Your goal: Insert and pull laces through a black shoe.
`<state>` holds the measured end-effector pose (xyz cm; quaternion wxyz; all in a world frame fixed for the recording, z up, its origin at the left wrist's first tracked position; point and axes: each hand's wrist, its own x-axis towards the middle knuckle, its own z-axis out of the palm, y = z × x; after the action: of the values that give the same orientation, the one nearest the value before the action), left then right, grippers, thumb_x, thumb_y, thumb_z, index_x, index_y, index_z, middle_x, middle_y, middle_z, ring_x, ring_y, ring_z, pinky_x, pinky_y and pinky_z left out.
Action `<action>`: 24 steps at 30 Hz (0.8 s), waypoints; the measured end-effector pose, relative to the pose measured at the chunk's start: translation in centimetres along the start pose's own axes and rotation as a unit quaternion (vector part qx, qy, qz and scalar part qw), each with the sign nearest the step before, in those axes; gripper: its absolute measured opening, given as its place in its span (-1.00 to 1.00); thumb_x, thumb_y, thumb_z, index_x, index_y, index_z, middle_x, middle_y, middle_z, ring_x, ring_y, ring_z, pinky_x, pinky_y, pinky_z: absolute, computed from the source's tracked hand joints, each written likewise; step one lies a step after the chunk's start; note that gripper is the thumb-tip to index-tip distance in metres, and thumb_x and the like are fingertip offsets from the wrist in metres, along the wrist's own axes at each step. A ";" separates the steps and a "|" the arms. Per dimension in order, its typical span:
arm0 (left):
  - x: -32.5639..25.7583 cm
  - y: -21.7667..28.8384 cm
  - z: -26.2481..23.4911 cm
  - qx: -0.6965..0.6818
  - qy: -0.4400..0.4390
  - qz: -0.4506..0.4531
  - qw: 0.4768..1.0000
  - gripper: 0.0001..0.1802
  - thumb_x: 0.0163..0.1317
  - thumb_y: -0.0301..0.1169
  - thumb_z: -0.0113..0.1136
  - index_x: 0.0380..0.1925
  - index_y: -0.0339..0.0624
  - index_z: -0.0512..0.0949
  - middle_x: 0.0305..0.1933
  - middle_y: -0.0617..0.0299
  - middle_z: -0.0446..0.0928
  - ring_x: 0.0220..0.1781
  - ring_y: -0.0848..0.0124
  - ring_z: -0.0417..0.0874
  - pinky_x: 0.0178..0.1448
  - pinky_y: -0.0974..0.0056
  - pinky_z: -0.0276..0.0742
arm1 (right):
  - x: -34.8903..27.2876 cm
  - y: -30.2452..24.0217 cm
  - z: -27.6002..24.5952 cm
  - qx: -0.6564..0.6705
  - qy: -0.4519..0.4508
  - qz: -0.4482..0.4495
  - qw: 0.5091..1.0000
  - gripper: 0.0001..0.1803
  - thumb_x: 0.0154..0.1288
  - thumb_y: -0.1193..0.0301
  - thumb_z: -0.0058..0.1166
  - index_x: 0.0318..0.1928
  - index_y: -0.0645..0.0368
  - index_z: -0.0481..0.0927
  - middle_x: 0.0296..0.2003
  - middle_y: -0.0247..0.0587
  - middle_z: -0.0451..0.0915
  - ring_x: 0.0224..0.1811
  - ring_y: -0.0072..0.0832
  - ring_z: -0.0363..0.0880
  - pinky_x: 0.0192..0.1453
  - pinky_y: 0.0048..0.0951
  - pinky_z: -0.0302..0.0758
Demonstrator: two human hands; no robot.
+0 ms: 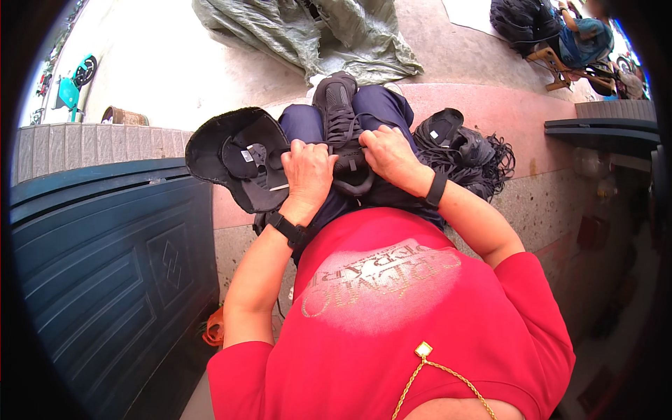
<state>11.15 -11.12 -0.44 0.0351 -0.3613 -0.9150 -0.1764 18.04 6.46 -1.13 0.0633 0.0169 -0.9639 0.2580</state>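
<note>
A dark lace-up shoe (342,122) is being held on the lap, resting across the navy trousers (378,108) with its toe pointing away from the body and its opening turned toward the red shirt (392,308). The near rim of the shoe is being gripped from both sides: the left hand (306,171) is being curled shut over the left edge of the opening, fingers folded down onto it, while the right hand (392,157) is being closed on the right edge, its fingertips being pressed in near the laces. A black band is being worn on each wrist. Just beside the left hand, a black cap-like piece (234,157) is being left lying inside-up, its lining and small white label showing. To the right of the right hand, a heap of black material with loose cords (469,150) is being kept against the thigh. A crumpled grey-green sheet (315,31) is lying on the pale ground beyond the shoe, well apart from the hands, and a dark blue panelled door (105,266) is being seen at the left.
</note>
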 end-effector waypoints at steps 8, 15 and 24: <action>0.5 -1.1 0.1 0.044 -0.031 0.116 0.992 -0.86 -0.15 -0.43 0.15 -0.49 -0.06 0.51 -0.49 0.28 0.43 -0.27 0.31 0.40 -0.26 0.22 0.27 | 0.7 -0.1 -0.9 -0.211 -0.123 -0.077 0.967 -0.84 -0.09 0.46 0.04 -0.39 0.03 0.54 -0.51 -0.34 0.47 -0.30 -0.42 0.43 -0.25 -0.38 0.24; 3.8 0.9 -1.4 -0.337 0.008 -0.082 0.938 -0.91 0.07 -0.52 0.04 -0.51 -0.32 0.50 -0.49 0.07 0.53 -0.43 0.22 0.54 -0.26 0.26 0.42 | 2.4 -0.9 -2.1 0.050 0.071 -0.019 0.996 -0.91 0.07 0.44 -0.02 -0.51 0.08 0.53 -0.50 -0.22 0.47 -0.34 -0.24 0.43 -0.28 -0.26 0.33; 6.9 -0.3 -7.1 -0.220 0.134 -0.073 0.964 -0.88 0.10 -0.46 0.12 -0.40 -0.29 0.55 -0.43 0.09 0.55 -0.47 0.40 0.52 -0.32 0.33 0.44 | 7.7 -0.8 -4.4 0.268 0.130 0.065 0.952 -0.65 0.17 0.48 0.03 -0.03 0.33 0.38 -0.42 -0.20 0.55 -0.39 -0.55 0.47 -0.28 -0.52 0.42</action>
<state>5.36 -9.30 7.39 0.0644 -0.2658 -0.8644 -0.4220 10.91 7.98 4.00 0.1642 -0.0632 -0.8415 0.5108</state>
